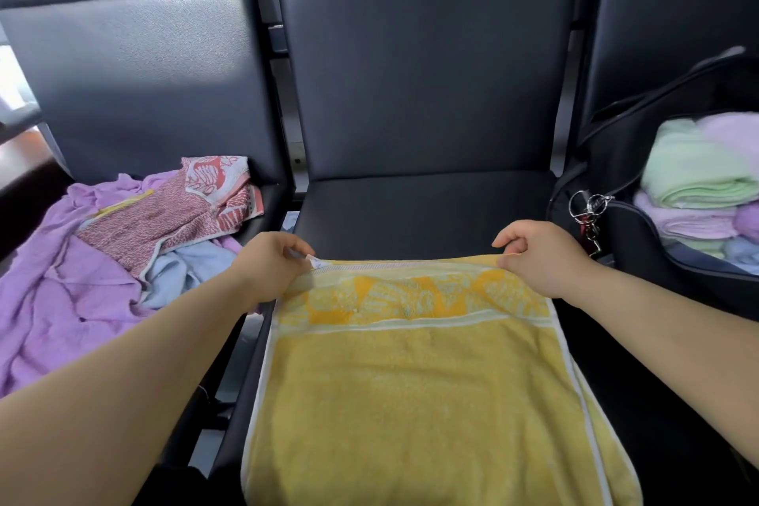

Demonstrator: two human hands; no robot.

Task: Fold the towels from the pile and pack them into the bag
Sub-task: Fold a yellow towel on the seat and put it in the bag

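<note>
From the head camera, the yellow towel lies on the front of the middle seat and runs back toward the person. Its long way goes from the hands down to the person, and its near end drops out of sight at the bottom of the picture. Its short far edge runs side to side between the two hands.

The left hand pinches the far left corner, right by a little white tag. The right hand pinches the far right corner, with its fingers curled over the edge. Both hands sit at the same far edge, one at each end, and the edge is pulled straight between them.

The towel is soft and fuzzy. It has a band of orange and pale leaf shapes near the far edge and thin white trim down the sides. It looks like two layers, so I think it is folded once already.

The pile of loose towels is on the left seat, near the left hand. The bag is on the right, closer to the right hand, with folded towels inside.
</note>
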